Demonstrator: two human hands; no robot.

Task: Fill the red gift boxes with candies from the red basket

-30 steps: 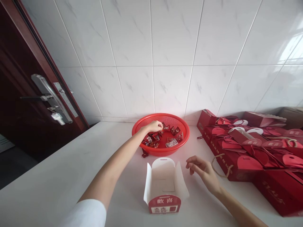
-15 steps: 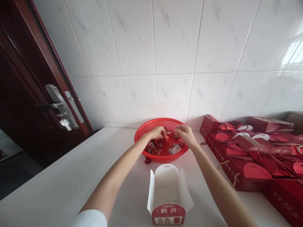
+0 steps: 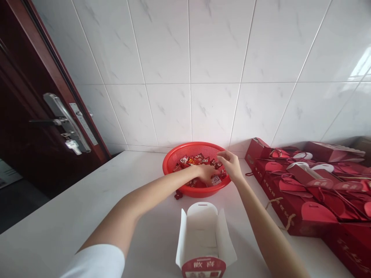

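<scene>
Wrapped candies [image 3: 199,159], mostly red, lie in a red plastic basket [image 3: 179,148] against the wall. My left hand [image 3: 207,173] reaches down into the basket, its fingers stretched toward the candies on the right side. Some of its fingertips are hard to make out against the wrappers. Over the basket's right rim, my right hand [image 3: 230,162] has thumb and fingers pinched together; anything between them is too small or hidden to name. In front of the basket stands an open carton [image 3: 201,235], white inside with a red printed front, its flaps raised. No candies show inside it.
Several red gift boxes [image 3: 292,200] with cord handles are packed together on the right of the white table [image 3: 116,185]. A tiled wall [image 3: 214,112] closes off the back. At left is a dark red door [image 3: 26,154] with keys [image 3: 73,146] in its lock.
My left hand has moved right and lower across the basket, from its left-middle toward the right side. My right hand stays near the right rim, still pinched. The view has shifted slightly.
</scene>
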